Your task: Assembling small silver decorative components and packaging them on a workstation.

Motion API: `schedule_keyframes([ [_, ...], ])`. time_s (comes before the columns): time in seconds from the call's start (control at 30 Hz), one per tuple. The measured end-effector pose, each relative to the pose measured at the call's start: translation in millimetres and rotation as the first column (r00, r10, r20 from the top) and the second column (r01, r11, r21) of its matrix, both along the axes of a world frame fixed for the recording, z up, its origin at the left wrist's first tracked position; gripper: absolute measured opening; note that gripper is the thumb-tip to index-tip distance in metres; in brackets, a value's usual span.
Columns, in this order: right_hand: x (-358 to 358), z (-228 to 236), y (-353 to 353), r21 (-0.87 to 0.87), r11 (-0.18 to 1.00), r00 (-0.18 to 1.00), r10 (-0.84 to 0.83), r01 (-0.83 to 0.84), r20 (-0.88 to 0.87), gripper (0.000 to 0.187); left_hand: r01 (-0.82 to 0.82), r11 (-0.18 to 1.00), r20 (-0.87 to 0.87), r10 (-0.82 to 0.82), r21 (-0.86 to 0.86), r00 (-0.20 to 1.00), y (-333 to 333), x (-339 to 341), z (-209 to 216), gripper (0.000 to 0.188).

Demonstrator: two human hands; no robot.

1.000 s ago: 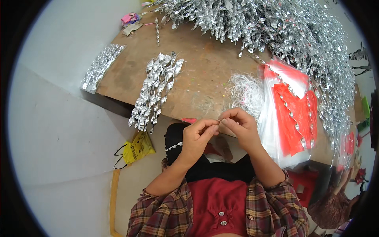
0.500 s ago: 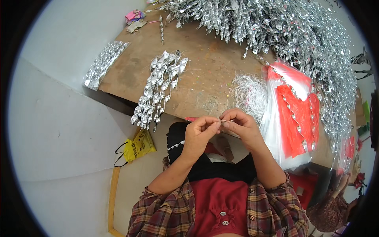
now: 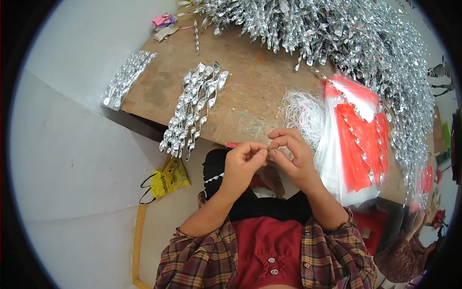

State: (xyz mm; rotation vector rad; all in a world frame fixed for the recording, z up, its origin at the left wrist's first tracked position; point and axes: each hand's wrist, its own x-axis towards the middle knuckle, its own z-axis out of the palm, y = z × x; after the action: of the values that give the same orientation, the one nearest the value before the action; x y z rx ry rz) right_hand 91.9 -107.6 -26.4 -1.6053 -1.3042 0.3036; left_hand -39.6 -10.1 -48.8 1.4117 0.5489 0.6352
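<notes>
Fingers of left hand [image 3: 240, 166] are pinched tight; I can't tell what is btwn them. Right hand [image 3: 295, 161] has index lifted away from thumb. White thread [image 3: 303, 111] lies on table [image 3: 248, 103], nr right hand; looks light, soft, prob. slippery, so I'd pinch a loose end.

Slvr spirals [image 3: 193, 94], wht thread [image 3: 303, 114], brn tbl [image 3: 252, 72], maroon-plaid shirt [image 3: 192, 262]
</notes>
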Motion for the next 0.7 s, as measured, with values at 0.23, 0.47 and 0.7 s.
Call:
schedule_keyframes([
  [0.23,4.3,2.5,-0.3,0.054,0.998,0.993,0.038,-0.045,0.116,0.008,0.265,0.855,0.174,-0.207,-0.446,0.963,17.8,-1.3,-4.7,0.015],
  [0.47,7.8,-11.8,-1.3,-0.064,0.998,0.951,-0.028,0.009,-0.307,0.013,0.248,0.858,0.164,-0.194,-0.45,0.967,14.7,-4.9,4.0,0.012],
  [0.7,-2.9,-9.4,0.7,-0.016,0.999,0.997,-0.03,0.029,-0.07,0.011,0.209,0.872,0.163,-0.15,-0.442,0.975,12.6,-3.4,2.7,0.012],
])
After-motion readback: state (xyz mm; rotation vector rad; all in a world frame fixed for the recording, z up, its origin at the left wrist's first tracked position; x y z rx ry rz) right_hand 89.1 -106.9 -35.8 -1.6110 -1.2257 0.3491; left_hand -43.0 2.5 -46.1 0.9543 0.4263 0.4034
